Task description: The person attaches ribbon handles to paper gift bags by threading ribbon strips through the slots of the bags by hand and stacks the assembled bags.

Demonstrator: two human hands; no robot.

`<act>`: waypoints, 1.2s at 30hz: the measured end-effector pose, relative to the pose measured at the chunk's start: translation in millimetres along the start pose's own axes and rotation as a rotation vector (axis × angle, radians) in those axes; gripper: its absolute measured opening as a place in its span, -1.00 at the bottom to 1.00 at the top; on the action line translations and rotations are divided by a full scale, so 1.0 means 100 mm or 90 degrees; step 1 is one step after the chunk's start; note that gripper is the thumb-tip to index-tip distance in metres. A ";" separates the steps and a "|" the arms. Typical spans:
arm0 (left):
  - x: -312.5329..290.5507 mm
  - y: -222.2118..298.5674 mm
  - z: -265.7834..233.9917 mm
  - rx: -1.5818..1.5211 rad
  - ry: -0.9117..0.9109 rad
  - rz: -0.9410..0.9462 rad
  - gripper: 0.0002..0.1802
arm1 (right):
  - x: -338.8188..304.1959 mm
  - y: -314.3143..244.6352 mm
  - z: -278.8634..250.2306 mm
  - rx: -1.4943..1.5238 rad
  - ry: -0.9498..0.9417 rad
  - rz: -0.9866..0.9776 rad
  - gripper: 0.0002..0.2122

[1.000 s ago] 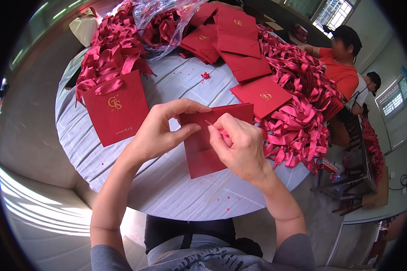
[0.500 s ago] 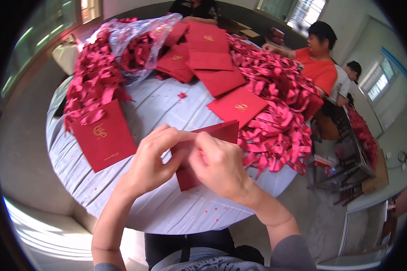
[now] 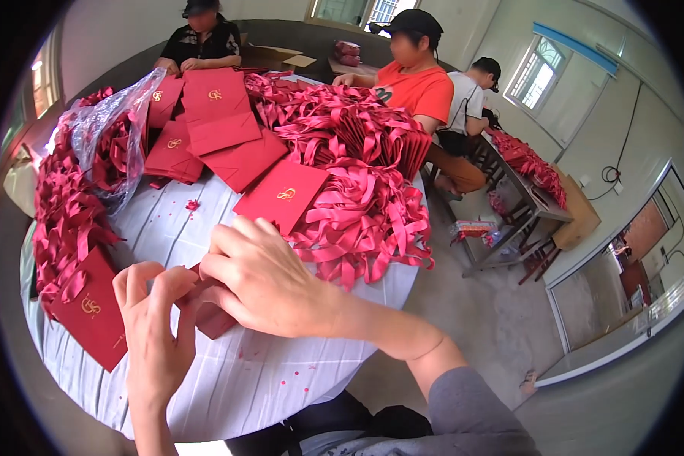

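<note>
Near the front of the round table, a dark red paper gift bag (image 3: 215,322) is between my hands, mostly covered by them. My left hand (image 3: 158,323) pinches its upper left edge between thumb and fingers. Bent over the top of the bag, my right hand (image 3: 260,280) has its fingers closed on the upper edge; its fingertips are hidden, so I cannot tell whether a ribbon is in them. Beyond my right hand lies a flat red gift bag (image 3: 283,199) with a gold emblem. To the left of my left hand rests another red gift bag (image 3: 91,318).
Piled red ribbon handles (image 3: 368,220) lie at the right, more ribbon handles (image 3: 57,205) at the left. Stacked flat bags (image 3: 216,102) and clear plastic wrap (image 3: 114,144) are at the back. One person (image 3: 414,83) sits at the right, another (image 3: 201,45) at the far side.
My view has swung to the right, so the table sits further left. My right hand now covers more of the bag from above; both hands stay on it.
</note>
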State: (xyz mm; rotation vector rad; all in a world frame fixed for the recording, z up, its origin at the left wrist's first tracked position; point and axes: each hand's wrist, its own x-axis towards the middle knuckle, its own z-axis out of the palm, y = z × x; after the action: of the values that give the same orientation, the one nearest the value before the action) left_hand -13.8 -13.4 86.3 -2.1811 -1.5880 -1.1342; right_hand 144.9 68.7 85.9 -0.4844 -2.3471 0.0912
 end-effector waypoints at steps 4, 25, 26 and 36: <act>-0.03 0.06 -0.03 0.072 0.005 0.018 -0.71 | 0.28 0.07 -0.10 0.084 -0.218 0.006 -0.90; -0.05 -0.11 0.11 -0.183 -0.005 -0.092 -0.79 | 0.63 0.30 -0.01 0.477 -0.303 0.305 -0.86; -0.06 -0.08 0.11 -0.171 -0.007 -0.093 -0.79 | 0.67 0.32 -0.06 0.478 -0.274 0.317 -0.85; -0.05 -0.02 0.14 -0.149 -0.009 -0.078 -0.78 | 0.96 0.46 0.21 0.597 -0.200 0.302 -0.83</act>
State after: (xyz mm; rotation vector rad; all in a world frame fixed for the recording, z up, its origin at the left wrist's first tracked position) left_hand -10.1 -8.4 73.0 -2.2620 -1.6916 -1.4091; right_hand 81.5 148.7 123.7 -0.5428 -2.1084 1.4883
